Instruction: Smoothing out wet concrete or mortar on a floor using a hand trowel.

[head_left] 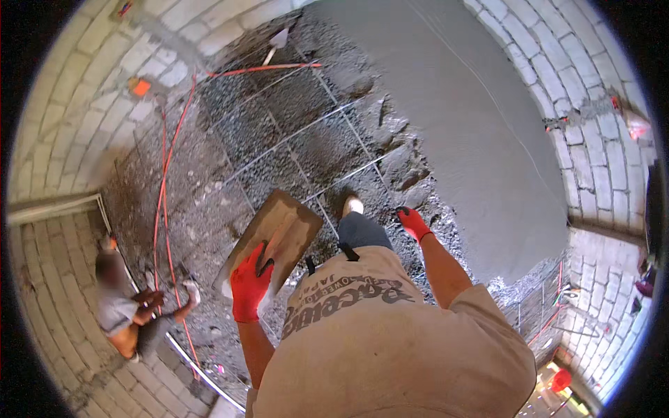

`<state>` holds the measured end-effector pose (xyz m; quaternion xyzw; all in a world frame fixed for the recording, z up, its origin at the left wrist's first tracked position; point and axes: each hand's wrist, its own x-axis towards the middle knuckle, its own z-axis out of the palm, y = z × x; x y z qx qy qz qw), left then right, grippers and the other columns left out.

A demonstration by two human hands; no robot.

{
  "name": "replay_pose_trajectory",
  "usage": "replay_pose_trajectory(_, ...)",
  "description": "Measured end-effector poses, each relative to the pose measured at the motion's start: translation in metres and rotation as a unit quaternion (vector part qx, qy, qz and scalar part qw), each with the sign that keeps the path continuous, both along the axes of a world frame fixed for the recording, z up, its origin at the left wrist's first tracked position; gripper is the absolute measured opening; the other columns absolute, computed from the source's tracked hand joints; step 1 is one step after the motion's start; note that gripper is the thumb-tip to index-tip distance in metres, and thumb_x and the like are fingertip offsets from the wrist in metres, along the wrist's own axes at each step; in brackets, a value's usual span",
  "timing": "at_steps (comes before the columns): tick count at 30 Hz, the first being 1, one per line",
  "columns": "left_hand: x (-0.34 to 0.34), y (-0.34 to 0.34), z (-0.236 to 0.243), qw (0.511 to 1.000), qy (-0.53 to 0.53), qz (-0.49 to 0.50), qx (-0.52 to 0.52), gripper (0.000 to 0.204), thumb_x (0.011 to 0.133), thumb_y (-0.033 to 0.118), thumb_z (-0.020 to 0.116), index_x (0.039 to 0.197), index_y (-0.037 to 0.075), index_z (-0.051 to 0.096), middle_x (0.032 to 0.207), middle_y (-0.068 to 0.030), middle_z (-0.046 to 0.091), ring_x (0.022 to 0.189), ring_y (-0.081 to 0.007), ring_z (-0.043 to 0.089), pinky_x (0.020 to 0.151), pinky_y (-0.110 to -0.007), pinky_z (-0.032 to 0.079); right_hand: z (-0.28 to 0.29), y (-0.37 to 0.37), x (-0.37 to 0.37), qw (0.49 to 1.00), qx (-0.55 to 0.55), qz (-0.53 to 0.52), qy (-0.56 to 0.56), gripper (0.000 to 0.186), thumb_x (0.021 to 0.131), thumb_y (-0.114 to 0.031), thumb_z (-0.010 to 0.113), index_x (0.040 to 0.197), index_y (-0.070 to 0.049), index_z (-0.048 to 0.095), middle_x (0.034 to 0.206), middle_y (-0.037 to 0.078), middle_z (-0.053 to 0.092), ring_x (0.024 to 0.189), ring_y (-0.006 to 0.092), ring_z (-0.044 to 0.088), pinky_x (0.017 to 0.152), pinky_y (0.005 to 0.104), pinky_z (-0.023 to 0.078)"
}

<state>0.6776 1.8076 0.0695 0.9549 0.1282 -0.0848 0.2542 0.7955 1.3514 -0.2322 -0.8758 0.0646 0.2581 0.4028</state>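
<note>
My left hand (252, 282), in a red glove with dark fingertips, grips a large flat rectangular float (289, 217) near its lower end. The float is brown and smeared, and it is held above the gravel floor. My right hand (416, 224), in the same kind of glove, hangs beside my right leg with its fingers curled in, and no tool shows in it. To its right spreads a smooth grey slab of wet concrete (467, 132) with a ragged near edge. Steel reinforcing bars (296, 136) cross the gravel in a grid ahead of my feet.
A pointing trowel (279, 40) lies at the far end, close to the block wall (77, 90). Orange tubing (164, 188) winds over the ground at left. Another person (129, 306) sits by the left edge. A red object (559, 380) is at lower right.
</note>
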Motion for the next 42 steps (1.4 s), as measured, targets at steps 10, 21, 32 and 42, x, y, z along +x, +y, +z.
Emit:
replay_pose_trajectory(10,0.174,-0.04,0.048,0.988,-0.007,-0.147,-0.045,0.052,0.084,0.018,0.072,0.135,0.013,0.06,0.114,-0.0204,0.068,0.104,-0.0357,0.066,0.087,-0.041,0.052,0.038,-0.05,0.066,0.972,0.128,-0.197,-0.016,0.035,0.093,-0.03,0.059,0.118,-0.007,0.067,0.105,0.022,0.071,0.1,0.0342,0.069,0.086,0.0409,0.053)
replay_pose_trajectory(21,0.305,-0.066,0.047,0.964,0.03,-0.245,-0.102,0.052,0.085,0.014,0.073,0.134,0.009,0.06,0.118,-0.0201,0.068,0.107,-0.032,0.067,0.089,-0.037,0.051,-0.016,-0.048,-0.105,0.914,0.094,-0.38,0.109,0.029,0.096,-0.031,0.059,0.111,-0.008,0.069,0.082,0.007,0.071,0.066,0.0161,0.066,0.056,0.0344,0.053)
replay_pose_trajectory(32,0.504,-0.088,-0.02,0.864,0.024,-0.497,-0.081,0.057,0.083,0.02,0.074,0.136,0.007,0.058,0.121,-0.0207,0.066,0.112,-0.0315,0.066,0.093,-0.037,0.05,0.073,0.042,-0.076,0.687,0.172,-0.703,0.062,0.031,0.099,-0.03,0.058,0.12,-0.009,0.065,0.095,0.01,0.071,0.065,0.0188,0.066,0.052,0.0322,0.052)
replay_pose_trajectory(42,0.67,-0.07,-0.122,0.772,0.383,-0.429,-0.27,0.055,0.085,0.01,0.075,0.135,-0.002,0.055,0.123,-0.0072,0.065,0.111,-0.0162,0.06,0.099,-0.029,0.045,0.088,0.141,-0.028,0.591,0.111,-0.799,0.005,0.024,0.093,-0.028,0.061,0.098,-0.006,0.07,0.08,0.005,0.069,0.071,0.0139,0.062,0.065,0.0334,0.05)
